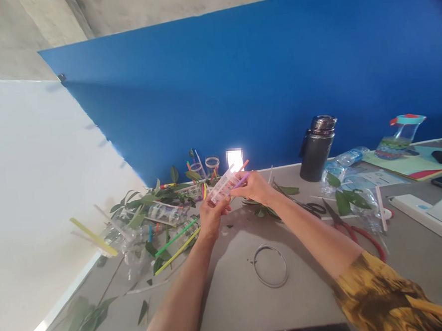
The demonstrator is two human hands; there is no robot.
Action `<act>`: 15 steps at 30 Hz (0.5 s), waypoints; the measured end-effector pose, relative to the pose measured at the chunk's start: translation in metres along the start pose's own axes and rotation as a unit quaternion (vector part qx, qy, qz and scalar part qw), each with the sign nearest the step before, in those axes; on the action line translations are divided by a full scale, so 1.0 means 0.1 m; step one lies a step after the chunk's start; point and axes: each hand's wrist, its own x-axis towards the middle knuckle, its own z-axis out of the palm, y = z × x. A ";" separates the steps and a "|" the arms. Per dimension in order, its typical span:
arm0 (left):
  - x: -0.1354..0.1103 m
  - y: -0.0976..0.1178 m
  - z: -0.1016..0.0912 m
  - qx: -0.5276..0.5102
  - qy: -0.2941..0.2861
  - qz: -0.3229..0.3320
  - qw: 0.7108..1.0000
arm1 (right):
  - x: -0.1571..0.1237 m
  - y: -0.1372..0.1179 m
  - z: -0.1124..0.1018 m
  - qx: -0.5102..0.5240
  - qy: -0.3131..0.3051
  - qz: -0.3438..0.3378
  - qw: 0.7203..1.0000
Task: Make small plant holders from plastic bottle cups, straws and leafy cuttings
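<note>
My left hand (211, 217) is closed around the lower end of a clear plastic tube-like piece (222, 185) held up above the grey table (229, 295). At the tube's upper end, my right hand (255, 187) pinches thin coloured straws (243, 173), one orange and one purple. Both arms reach forward from the bottom of the view. Just below the hands lies a ring of clear plastic (270, 265).
Green leaves, coloured straws and cut clear bottle pieces (150, 225) clutter the left side. Two small cups (206, 166) stand against the blue wall. A dark flask (317, 147), red-handled scissors (354, 232), black scissors (313, 209) and crushed bottles (346, 160) lie to the right.
</note>
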 end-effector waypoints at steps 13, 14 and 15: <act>0.01 0.05 -0.02 -0.072 -0.069 -0.005 0.995 | -0.01 -0.10 -0.21 0.007 -0.022 -0.003 1.000; 0.01 0.05 -0.01 -0.077 -0.068 -0.002 0.995 | -0.01 -0.09 -0.20 0.003 -0.021 -0.005 1.000; 0.01 0.06 -0.02 -0.081 -0.066 0.000 0.995 | 0.00 -0.08 -0.20 0.000 -0.019 -0.007 1.000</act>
